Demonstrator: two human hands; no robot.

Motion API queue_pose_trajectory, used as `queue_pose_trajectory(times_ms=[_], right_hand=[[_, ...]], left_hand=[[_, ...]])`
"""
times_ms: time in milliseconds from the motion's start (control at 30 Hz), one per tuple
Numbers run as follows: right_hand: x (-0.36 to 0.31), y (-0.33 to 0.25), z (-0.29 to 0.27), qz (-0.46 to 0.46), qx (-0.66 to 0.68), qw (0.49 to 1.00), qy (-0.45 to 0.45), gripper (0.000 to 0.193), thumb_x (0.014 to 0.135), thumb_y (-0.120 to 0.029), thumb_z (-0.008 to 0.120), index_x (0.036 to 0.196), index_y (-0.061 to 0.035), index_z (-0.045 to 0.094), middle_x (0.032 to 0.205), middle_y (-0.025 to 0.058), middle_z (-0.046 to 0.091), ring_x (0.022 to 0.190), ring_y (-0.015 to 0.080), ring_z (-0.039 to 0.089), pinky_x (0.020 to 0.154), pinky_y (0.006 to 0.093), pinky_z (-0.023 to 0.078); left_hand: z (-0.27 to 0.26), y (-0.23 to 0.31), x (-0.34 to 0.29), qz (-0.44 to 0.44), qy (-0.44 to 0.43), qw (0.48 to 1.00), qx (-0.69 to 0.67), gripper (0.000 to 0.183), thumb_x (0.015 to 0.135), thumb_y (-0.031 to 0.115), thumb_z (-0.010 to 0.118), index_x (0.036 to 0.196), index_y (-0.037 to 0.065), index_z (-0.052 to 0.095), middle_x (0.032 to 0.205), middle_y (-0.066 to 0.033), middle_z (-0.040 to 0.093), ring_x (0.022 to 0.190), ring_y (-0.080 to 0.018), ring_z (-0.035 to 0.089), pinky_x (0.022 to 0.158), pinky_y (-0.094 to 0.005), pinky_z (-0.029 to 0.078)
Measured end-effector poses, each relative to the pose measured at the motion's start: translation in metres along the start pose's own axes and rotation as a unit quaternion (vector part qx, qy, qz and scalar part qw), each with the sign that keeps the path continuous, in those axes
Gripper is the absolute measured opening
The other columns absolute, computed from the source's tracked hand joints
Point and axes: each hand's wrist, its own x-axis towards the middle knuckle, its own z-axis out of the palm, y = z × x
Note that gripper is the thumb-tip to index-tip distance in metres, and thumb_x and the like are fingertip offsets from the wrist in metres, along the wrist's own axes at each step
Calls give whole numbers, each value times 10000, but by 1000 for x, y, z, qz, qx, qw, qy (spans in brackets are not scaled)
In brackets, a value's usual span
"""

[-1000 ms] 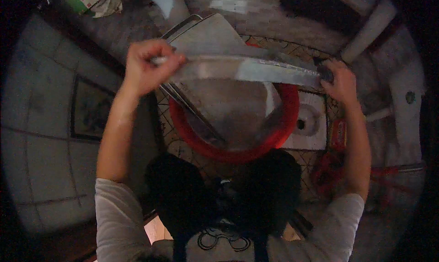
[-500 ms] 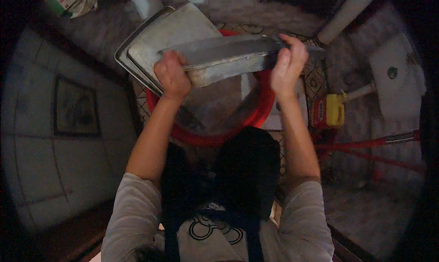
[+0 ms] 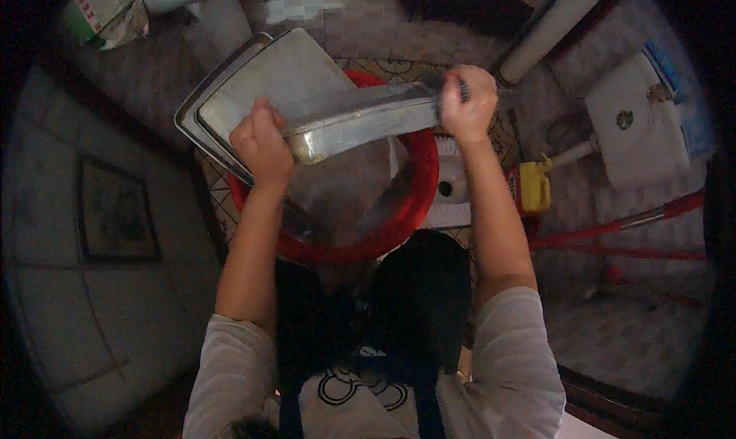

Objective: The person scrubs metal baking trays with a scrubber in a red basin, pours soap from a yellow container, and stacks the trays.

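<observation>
A shallow metal tray (image 3: 368,124) is held tilted over a red basin (image 3: 431,180), its shiny side wall toward me. My left hand (image 3: 264,146) is closed round its left end. At its right end my right hand (image 3: 469,105) is clenched, slightly blurred; something dark shows between the fingers, too unclear to name. Cloudy greyish water (image 3: 345,190) appears to lie in the basin. Two more flat trays lean on the basin's left rim: a pale one (image 3: 272,75) in front and a darker-edged one (image 3: 188,115) partly hidden behind it.
To the right stand a yellow jug (image 3: 535,186) and a white cistern-like box (image 3: 636,124). Red poles (image 3: 598,232) cross there too. A white squat toilet (image 3: 452,174) shows beside the basin. A tiled wall (image 3: 46,301) with a dark-framed panel (image 3: 119,209) bounds the left.
The held tray and both hands have shifted left and slightly down in the view. My right hand has gone from stretched fingers along the tray's end to a clenched fist there.
</observation>
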Motion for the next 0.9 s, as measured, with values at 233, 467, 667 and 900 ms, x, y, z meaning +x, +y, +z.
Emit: queue_pose_trajectory(times_ms=[233,467,667,900], right_hand=[[90,13,40,156,-25,979,-130,477,753,-459,629,971,-39,686,927,216,662,865,398,633,772,450,508],[142,12,99,141,10,988,-69,456,794,-456,585,980,-50,675,891,211,665,815,383,637,742,438,497],[91,-29,106,178,175,965,-83,316,827,-341,600,896,-40,668,787,209,653,741,376,626,695,391,481],[91,-91,126,133,81,910,-385,445,800,-411,622,926,11,684,880,234,653,801,375,647,711,393,505]], left_hand=[[8,32,28,-130,9,991,-33,403,900,267,573,581,27,517,563,38,452,557,-73,398,509,-265,321],[12,24,45,-280,42,955,-91,441,873,444,617,746,22,622,662,29,512,619,-88,429,572,-264,366],[10,-26,-2,-357,173,908,-138,536,922,513,491,827,-2,607,735,12,529,693,-116,448,658,-275,393],[25,-18,-3,-384,90,910,-128,474,958,464,417,836,46,605,774,-10,547,732,-120,459,665,-293,400]])
